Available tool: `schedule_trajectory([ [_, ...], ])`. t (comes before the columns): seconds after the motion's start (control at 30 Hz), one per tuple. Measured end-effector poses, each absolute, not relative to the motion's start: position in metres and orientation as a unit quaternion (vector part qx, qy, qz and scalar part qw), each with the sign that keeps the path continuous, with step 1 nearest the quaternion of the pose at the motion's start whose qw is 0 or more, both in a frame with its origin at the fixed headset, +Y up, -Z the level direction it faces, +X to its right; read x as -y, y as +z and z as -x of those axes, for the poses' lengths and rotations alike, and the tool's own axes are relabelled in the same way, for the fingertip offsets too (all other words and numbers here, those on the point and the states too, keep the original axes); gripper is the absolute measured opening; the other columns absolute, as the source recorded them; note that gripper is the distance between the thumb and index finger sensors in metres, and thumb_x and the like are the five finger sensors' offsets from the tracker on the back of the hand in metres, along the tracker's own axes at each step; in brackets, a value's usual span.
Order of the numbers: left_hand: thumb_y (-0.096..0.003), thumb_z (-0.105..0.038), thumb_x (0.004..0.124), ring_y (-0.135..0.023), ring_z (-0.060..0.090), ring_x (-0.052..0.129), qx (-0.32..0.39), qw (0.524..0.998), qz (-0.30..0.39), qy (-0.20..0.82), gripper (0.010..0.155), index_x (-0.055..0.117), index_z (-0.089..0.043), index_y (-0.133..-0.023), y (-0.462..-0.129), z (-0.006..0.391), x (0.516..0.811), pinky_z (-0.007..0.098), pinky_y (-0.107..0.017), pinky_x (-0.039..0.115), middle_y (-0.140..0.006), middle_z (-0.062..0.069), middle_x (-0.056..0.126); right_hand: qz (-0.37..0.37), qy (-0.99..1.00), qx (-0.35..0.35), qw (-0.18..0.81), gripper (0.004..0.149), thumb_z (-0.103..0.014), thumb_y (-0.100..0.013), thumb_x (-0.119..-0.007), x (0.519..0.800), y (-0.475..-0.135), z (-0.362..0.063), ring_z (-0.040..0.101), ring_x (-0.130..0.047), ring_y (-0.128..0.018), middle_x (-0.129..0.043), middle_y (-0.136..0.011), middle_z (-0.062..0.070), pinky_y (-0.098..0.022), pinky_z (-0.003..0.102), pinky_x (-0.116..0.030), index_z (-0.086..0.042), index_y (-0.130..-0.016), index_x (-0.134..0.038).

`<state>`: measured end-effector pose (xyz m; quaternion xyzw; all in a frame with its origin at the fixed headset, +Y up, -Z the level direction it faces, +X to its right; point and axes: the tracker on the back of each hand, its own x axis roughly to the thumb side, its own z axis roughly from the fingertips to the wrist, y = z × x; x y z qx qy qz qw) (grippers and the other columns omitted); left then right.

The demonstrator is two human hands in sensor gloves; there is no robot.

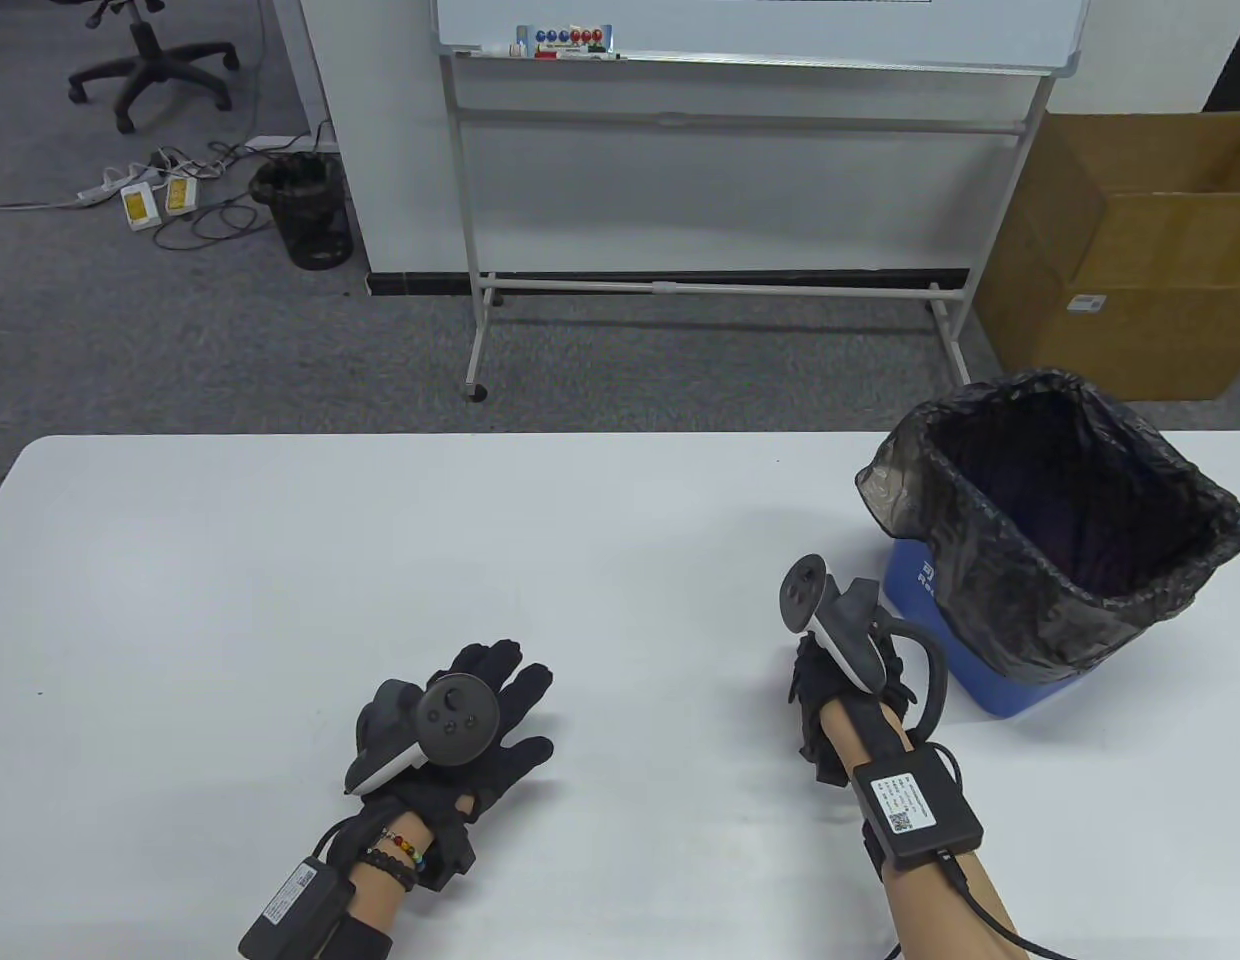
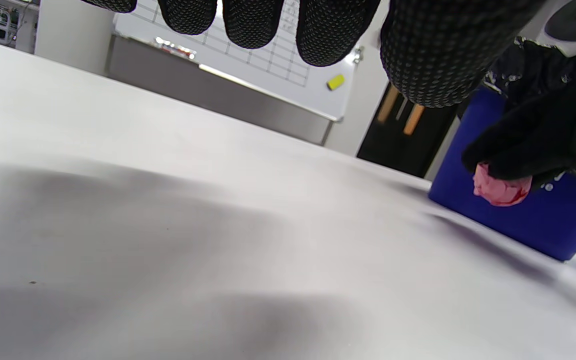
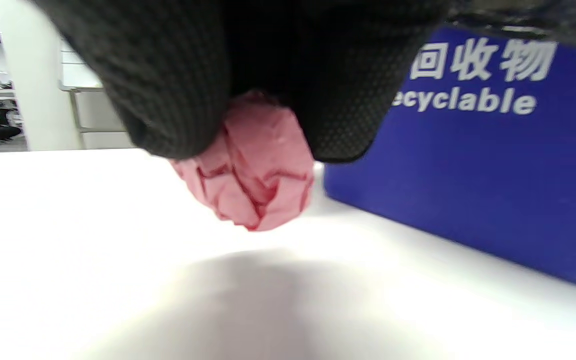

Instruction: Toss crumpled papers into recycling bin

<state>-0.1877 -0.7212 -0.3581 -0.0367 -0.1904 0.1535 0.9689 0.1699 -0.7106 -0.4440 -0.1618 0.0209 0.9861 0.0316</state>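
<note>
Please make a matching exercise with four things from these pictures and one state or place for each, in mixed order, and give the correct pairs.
Things:
1. left hand
2. right hand
3. crumpled pink paper
4. blue recycling bin

States or places:
A. lined with a black bag
B. held above the white table between gloved fingers
C. flat, fingers spread, holding nothing
D. curled round the paper, beside the bin

Pairs: 1-C, 2-D, 3-B, 4-A
</note>
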Motion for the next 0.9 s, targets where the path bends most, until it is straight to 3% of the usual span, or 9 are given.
schedule_trajectory([
  [0.6, -0.0462, -0.053, 0.078, -0.112, 0.047, 0.039, 0.191, 0.969, 0.039, 0.153, 0.073, 0.054, -0.026, -0.110, -0.358, 0.187, 0.722, 0.069, -0.075, 0.043, -0.123, 0.014, 0.040, 0.111, 0.963, -0.139, 0.201, 0.052, -0.032, -0.036, -0.094, 0.631, -0.428, -0.181, 0.029, -0.096, -0.084, -0.088, -0.095, 0.003, -0.055, 0.029, -0.092, -0.027, -0.087, -0.088],
  [0.73, -0.0461, -0.053, 0.078, -0.112, 0.047, 0.040, 0.192, 0.969, 0.038, 0.152, 0.073, 0.054, -0.026, -0.110, -0.358, 0.186, 0.722, 0.069, -0.075, 0.043, -0.123, 0.014, 0.040, 0.135, 0.957, -0.071, 0.248, 0.052, -0.033, -0.035, -0.094, 0.606, -0.425, -0.195, 0.029, -0.097, -0.083, -0.088, -0.094, 0.003, -0.055, 0.029, -0.092, -0.027, -0.086, -0.088],
  [0.9, -0.0461, -0.053, 0.078, -0.112, 0.047, 0.040, 0.191, 0.969, 0.039, 0.152, 0.073, 0.054, -0.026, -0.110, -0.358, 0.187, 0.722, 0.069, -0.075, 0.043, -0.123, 0.014, 0.040, 0.175, 0.927, 0.095, 0.318, 0.051, -0.032, -0.033, -0.095, 0.562, -0.418, -0.224, 0.028, -0.097, -0.082, -0.089, -0.093, 0.002, -0.054, 0.029, -0.093, -0.028, -0.084, -0.089],
])
